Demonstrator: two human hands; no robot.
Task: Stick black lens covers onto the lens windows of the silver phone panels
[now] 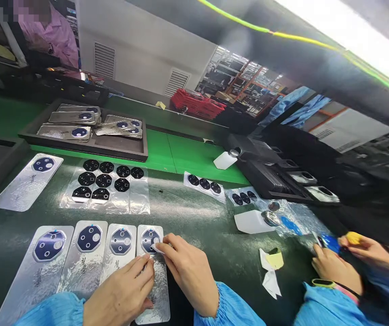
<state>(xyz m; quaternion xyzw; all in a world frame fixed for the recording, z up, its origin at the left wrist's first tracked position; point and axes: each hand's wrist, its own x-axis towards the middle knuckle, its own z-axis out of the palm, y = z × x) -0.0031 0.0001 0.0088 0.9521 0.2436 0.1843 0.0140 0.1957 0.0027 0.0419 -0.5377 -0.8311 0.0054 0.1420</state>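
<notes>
Nearest the camera, the left grip (120, 290) is resting over the rightmost silver panel (162, 299), its fingertips reaching that panel's upper half; I cannot tell whether it is clasping an edge or only pressing down. On my other side, the right grip (191, 271) is pinching a small white wipe (157, 248) against the dark octagonal plate (146, 237) at the top of that same panel. Three more silver panels (79, 276) are lying in a row to its left on the dark green counter (187, 226). Farther back, I am seeing black octagonal pieces (103, 180) lying on clear film, and a dark tray (120, 146) holding stacked panels. Rightward, a white bottle (252, 222) is sitting near paper scraps (272, 283), and a co-worker's hand (372, 252) is holding something yellow (353, 237).
</notes>
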